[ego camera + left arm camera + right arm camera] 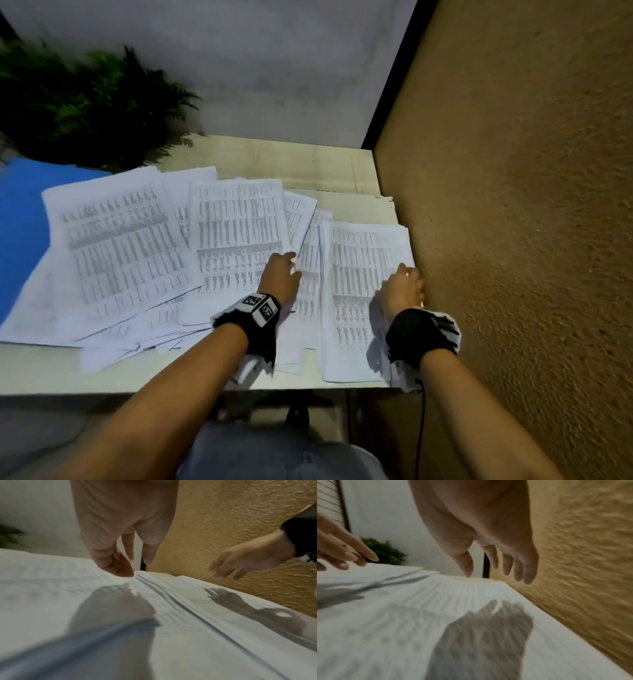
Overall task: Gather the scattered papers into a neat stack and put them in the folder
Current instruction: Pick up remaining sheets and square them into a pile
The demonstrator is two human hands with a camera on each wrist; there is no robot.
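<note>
On pale wooden desk (308, 164): scattered white printed papers (120, 246), blue folder (20, 219). Left hand (281, 277), right hand (402, 287) relaxed, grasping nothing. Gathering begun; next, squaring sheets together.

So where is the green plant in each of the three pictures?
Head view: the green plant fills the upper left, behind the blue folder.
Left wrist view: only a dark green bit at the far left edge.
Right wrist view: small, left of centre, beyond the papers.
Shared landmark: the rough tan wall on the right in all three.
</note>
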